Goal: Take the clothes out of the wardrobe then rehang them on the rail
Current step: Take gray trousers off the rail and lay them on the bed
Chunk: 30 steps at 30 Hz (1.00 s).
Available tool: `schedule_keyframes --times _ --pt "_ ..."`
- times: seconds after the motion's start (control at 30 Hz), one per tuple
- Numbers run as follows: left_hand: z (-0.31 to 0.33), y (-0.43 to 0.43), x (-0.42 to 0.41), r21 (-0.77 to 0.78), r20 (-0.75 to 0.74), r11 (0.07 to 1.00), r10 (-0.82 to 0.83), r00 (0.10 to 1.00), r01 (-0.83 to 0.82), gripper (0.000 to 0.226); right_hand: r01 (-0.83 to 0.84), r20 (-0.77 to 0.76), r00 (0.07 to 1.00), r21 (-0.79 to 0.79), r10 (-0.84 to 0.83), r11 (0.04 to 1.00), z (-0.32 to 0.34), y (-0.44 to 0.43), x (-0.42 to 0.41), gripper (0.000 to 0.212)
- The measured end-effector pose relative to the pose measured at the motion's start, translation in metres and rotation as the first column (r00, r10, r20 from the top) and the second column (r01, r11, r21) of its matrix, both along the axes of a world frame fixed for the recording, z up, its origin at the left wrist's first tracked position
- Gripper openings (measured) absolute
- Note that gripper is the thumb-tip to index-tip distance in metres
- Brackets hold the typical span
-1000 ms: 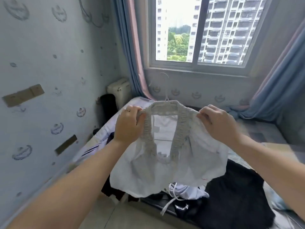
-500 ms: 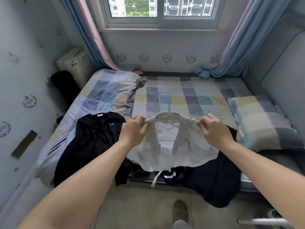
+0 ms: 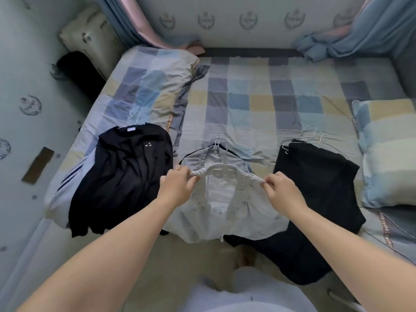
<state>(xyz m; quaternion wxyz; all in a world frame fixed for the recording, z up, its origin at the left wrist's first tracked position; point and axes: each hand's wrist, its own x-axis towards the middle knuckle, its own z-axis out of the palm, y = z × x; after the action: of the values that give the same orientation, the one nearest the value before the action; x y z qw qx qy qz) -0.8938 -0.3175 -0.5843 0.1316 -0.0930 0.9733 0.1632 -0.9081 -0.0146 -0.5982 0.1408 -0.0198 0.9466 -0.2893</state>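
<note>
A white top (image 3: 221,212) with ruched straps hangs on a white hanger (image 3: 219,171) low over the front edge of the bed. My left hand (image 3: 177,188) pinches its left strap and my right hand (image 3: 282,191) pinches its right strap. Under it lies another pale garment (image 3: 211,157) on hangers. A black shirt (image 3: 126,174) on a hanger lies on the bed to the left, over a white piece with dark stripes. A black garment (image 3: 319,183) with white hangers (image 3: 313,137) lies to the right and droops over the bed edge.
The bed (image 3: 252,95) has a checked cover and fills the middle of the room. A checked pillow (image 3: 389,152) lies at the right. Blue curtains (image 3: 351,32) hang at the far wall. A pale wall runs along the left. Beige floor shows below.
The view has tilted down from the window to the bed. Both hands have lowered the white top toward the pile at the bed's front edge, keeping hold of the straps.
</note>
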Motion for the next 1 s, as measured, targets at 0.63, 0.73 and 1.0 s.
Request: schedule_keyframes --times 0.63,0.73,1.0 --pt "-0.175 -0.02 -0.177 -0.054 0.134 0.976 0.218 0.967 -0.213 0.03 -0.122 0.208 0.974 0.162 0.087 0.979 -0.173 -0.055 -0.202 0.016" --pt "-0.221 -0.031 -0.208 -0.041 0.168 0.982 0.19 0.967 -0.186 0.031 -0.117 0.238 0.969 0.185 0.071 0.976 -0.211 -0.07 -0.226 0.01" --pt "-0.328 -0.051 -0.274 0.008 0.203 0.983 0.178 0.963 -0.183 0.037 -0.062 0.302 0.953 0.199 -0.002 0.978 -0.305 -0.094 -0.273 0.041"
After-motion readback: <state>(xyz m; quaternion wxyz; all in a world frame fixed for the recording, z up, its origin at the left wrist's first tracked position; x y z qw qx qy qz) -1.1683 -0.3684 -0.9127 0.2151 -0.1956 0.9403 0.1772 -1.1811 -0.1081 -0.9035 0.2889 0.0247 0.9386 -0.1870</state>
